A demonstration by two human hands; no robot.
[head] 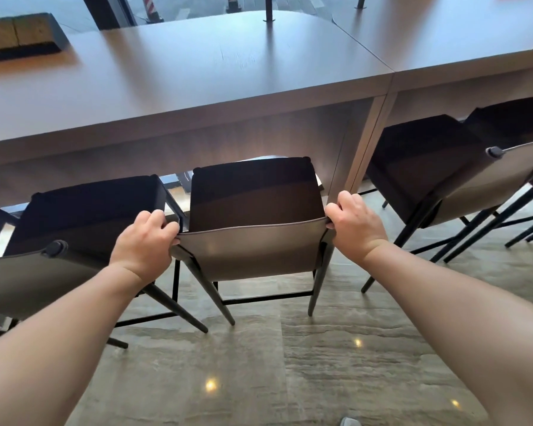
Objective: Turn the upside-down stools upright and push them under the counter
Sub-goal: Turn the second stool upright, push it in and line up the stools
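Dark-seated upright stool (253, 195) at counter (197, 72), taupe backrest gripped by left hand (143, 238), right hand (356, 222)

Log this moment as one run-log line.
phase: pushing in | left hand: gripping backrest left edge | right hand: gripping right edge | middle stool: upright, front edge near counter | neighbour stools: upright
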